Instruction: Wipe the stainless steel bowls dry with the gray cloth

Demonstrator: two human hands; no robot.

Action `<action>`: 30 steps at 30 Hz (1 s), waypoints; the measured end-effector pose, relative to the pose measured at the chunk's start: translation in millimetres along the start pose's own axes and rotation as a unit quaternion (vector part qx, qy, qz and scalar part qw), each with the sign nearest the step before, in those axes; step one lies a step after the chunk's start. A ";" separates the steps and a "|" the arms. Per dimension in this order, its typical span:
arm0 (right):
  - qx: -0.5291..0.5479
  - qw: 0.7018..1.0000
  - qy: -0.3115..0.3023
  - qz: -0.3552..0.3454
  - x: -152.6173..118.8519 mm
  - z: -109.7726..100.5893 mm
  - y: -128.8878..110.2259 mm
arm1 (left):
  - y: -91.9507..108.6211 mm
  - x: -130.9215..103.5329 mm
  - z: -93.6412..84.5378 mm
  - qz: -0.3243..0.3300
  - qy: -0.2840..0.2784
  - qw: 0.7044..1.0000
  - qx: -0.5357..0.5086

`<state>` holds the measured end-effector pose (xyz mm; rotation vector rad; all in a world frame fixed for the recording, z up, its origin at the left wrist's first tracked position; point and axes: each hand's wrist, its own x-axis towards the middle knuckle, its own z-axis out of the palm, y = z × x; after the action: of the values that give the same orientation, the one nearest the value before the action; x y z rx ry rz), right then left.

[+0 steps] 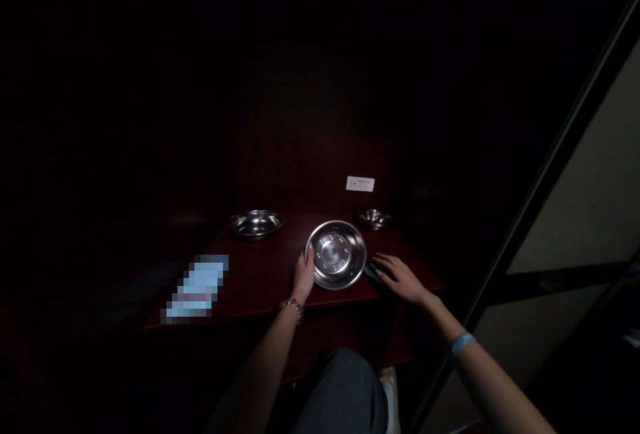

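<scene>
A shiny metal bowl [336, 254], tilted so that its inside faces me, is gripped at its left rim by my left hand [304, 274]. To the right of the bowl, my right hand [400, 279] is closed on a dark cloth-like item [373, 274], low over the dark red table [260, 287]. That item is dim and only partly visible under the fingers. A wide metal dish [256, 224] sits at the back left of the table, and a smaller metal bowl [375, 219] at the back right.
A blurred, pale blue rectangle [197, 289] lies on the table's left side. On the wall behind is a white socket plate [360, 184]. My knee [340, 387] is below the table's front edge. A dark-framed panel [575, 187] slants along the right.
</scene>
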<state>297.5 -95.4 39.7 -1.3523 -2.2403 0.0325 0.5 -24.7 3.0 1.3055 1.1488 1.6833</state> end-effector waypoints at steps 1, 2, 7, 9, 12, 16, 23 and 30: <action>-0.009 1.000 -0.011 -0.007 -5.0 0.8 1.2 | -0.9 0.3 0.0 -0.001 0.000 1.000 0.000; -0.017 0.999 -0.026 -0.011 -10.6 3.2 2.4 | -1.8 0.5 0.0 -0.001 0.001 1.000 0.000; -0.039 0.997 -0.070 -0.011 -38.4 21.3 2.4 | -2.8 0.9 -0.4 0.006 0.003 1.000 -0.001; -0.044 0.995 -0.080 -0.036 -45.8 21.6 0.6 | -1.6 0.4 -0.4 0.007 0.000 1.000 -0.002; -0.029 0.994 -0.095 -0.045 -53.8 12.3 -0.2 | 0.4 -0.9 -0.2 0.006 0.003 1.000 -0.006; 0.045 0.995 -0.078 -0.031 -56.1 -8.4 0.2 | 3.1 -2.2 0.1 0.002 -0.002 1.000 0.003; 0.213 0.970 0.113 0.024 -8.1 -25.1 -38.9 | 4.6 -2.0 0.3 0.009 -0.009 1.000 0.002; 0.109 0.980 0.156 -0.056 63.3 19.6 -99.4 | 8.2 -4.6 0.3 -0.020 -0.003 1.000 -0.007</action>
<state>184.2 -87.9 76.8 -1.0342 -1.9803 0.0238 1.8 -31.7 9.1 1.2693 1.1511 1.6548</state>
